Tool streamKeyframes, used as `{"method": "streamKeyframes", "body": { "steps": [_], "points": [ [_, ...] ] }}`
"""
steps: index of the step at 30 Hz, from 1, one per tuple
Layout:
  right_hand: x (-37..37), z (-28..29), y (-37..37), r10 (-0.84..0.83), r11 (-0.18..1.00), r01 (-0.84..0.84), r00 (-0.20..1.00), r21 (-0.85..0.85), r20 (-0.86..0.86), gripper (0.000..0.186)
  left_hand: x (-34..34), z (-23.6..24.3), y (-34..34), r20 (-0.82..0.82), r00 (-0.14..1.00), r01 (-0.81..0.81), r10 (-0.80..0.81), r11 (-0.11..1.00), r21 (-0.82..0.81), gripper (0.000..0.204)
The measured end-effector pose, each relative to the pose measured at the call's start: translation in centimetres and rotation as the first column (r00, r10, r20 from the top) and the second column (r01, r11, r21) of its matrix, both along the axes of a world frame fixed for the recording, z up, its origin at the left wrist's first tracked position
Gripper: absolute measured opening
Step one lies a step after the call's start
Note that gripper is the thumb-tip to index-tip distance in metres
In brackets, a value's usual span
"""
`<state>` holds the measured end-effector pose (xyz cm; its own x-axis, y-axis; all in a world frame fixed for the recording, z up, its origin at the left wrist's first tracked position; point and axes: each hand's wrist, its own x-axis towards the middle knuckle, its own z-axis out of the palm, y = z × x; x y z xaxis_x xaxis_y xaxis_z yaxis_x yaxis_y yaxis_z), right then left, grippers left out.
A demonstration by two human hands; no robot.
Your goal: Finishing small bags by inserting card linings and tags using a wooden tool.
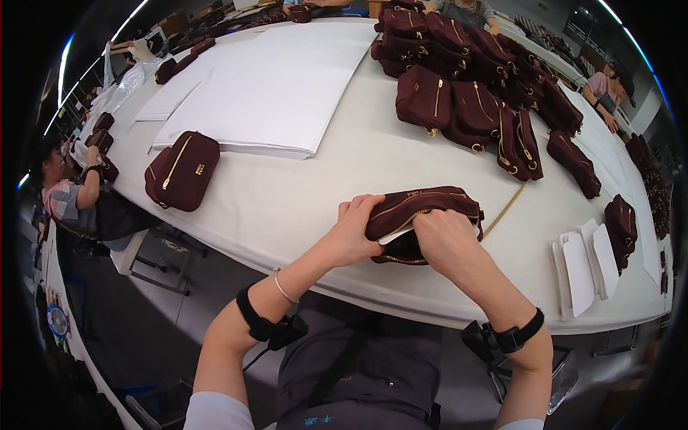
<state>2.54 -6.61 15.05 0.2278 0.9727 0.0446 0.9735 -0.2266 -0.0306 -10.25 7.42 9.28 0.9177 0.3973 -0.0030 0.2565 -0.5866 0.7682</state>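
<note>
A dark burgundy bag (pixel 455 198) with a gold zipper lies in front of me near the table's front edge, its zipped mouth open toward me. Round its left end wraps my left hand (pixel 356 233), fingers behind and thumb at the opening. My right hand (pixel 446 236) is curled, its knuckles up and its fingertips down inside the mouth, where I cannot see what they grip. A strip of something white (pixel 398 233) shows in the opening, above a dark interior. To the left, another burgundy bag (pixel 188 170) with a gold zipper lies apart from my hands.
Many similar bags (pixel 430 100) are piled at the back right. A stack of large white sheets (pixel 279 93) covers the back left. White folded cards (pixel 575 269) stand at the right beside another bag (pixel 620 228). A thin tan strip (pixel 505 209) lies behind my right hand. Co-workers (pixel 72 186) surround the table.
</note>
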Motion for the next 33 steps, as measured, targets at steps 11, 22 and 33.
{"method": "streamKeyframes", "body": {
  "steps": [11, 22, 33],
  "points": [
    [1.5, -0.4, 0.7, 0.051, 0.999, -0.050, 0.997, 0.022, -0.050, 0.007, 0.8, 0.4, -0.5, 0.059, 0.995, -0.089, 0.085, 0.993, 0.081, 0.080],
    [1.5, -0.1, 1.3, 0.015, 0.997, -0.021, 0.997, -0.074, -0.080, 0.008, 0.8, 1.4, 1.4, 0.099, 0.995, -0.030, 0.024, 0.998, 0.061, 0.047],
    [1.3, -0.2, 1.5, 0.007, 0.997, -0.012, 0.997, -0.072, -0.075, 0.007, 1.7, 0.1, -0.8, -0.007, 0.999, -0.047, 0.048, 0.992, 0.118, 0.088]
  ]
}}
